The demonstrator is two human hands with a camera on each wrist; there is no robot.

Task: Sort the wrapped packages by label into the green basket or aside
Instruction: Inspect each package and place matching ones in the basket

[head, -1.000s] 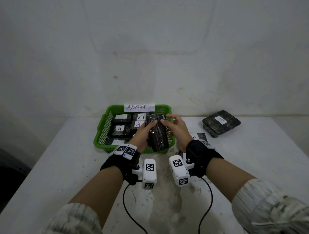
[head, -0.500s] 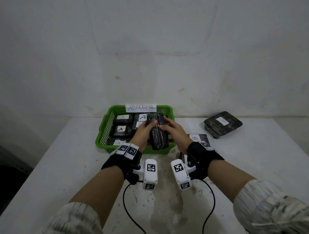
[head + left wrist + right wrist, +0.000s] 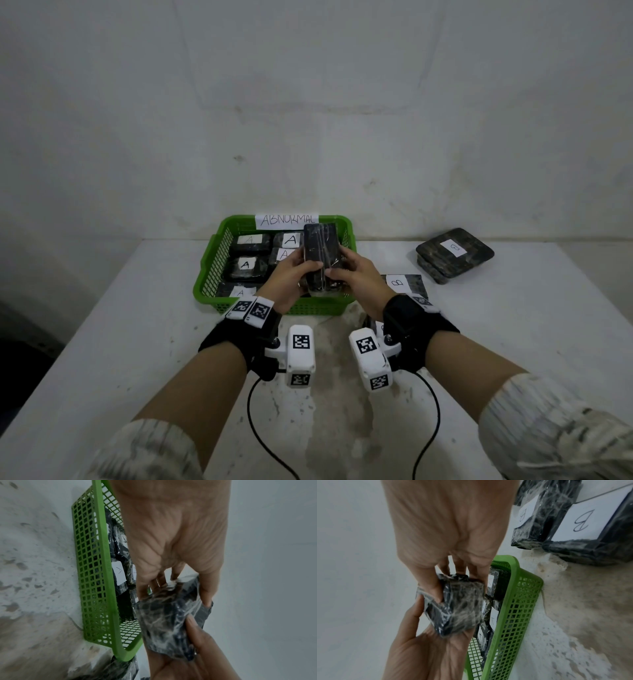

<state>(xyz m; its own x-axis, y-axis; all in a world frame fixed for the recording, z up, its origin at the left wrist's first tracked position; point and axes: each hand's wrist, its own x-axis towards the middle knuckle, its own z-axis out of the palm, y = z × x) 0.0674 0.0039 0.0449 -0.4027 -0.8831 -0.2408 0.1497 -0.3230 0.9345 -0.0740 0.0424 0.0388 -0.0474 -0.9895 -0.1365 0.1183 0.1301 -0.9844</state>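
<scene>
A dark plastic-wrapped package is held above the right part of the green basket, its long side running away from me and its label hidden. My left hand grips its left side, thumb on top, and my right hand grips its right side. The left wrist view shows the package with my left hand curled round its end. In the right wrist view my right hand pinches the package. Several packages marked A lie in the basket.
The basket carries a paper sign reading ABNORMAL. To its right on the white table lies a flat package marked B, and a stack of B packages sits farther right. The wall rises directly behind.
Both hands have lifted the package slightly and tipped its far end up and away over the basket. The packages in the basket and on the table have not moved.
</scene>
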